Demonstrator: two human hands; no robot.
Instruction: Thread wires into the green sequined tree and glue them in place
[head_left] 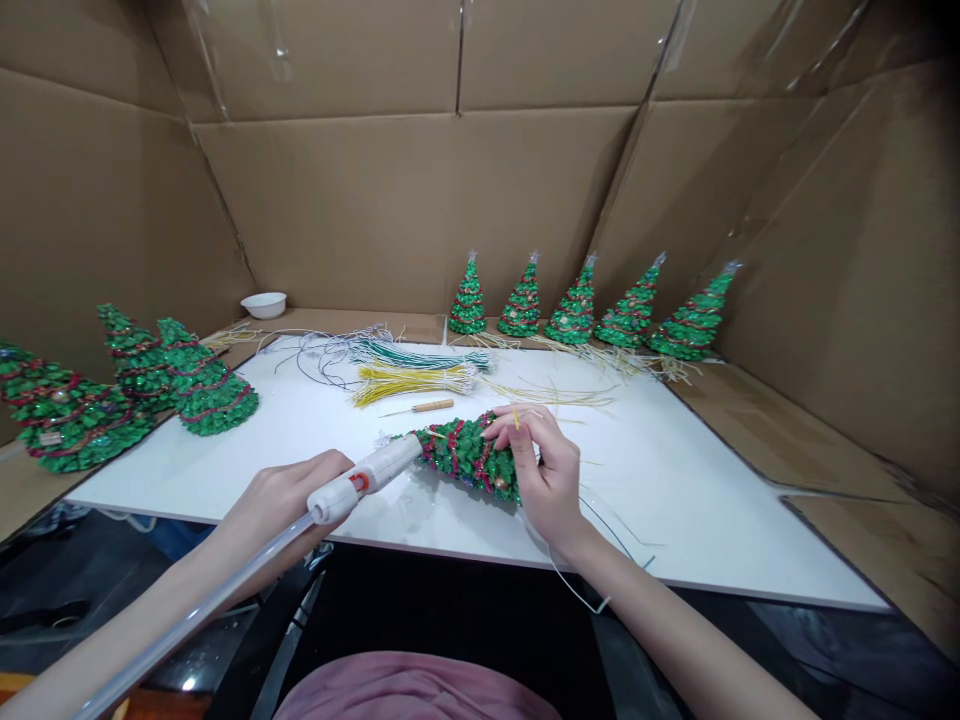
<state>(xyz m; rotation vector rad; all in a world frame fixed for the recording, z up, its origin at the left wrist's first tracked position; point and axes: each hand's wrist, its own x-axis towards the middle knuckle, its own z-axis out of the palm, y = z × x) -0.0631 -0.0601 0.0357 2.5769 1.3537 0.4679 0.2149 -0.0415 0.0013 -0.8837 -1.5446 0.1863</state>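
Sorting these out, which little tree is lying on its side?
The tree under the right hand, mid-board; the five at the back and three on the left stand upright.

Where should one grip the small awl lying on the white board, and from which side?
Probably the wooden handle, its right end, pinched from above: the awl lies flat on the white board, thin metal tip pointing left.

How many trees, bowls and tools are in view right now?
Trees: 9 (5 back, 3 left, 1 in right hand)
Bowls: 1
Tools: 2 (wooden-handled pick, white tool in left hand)
Total: 12
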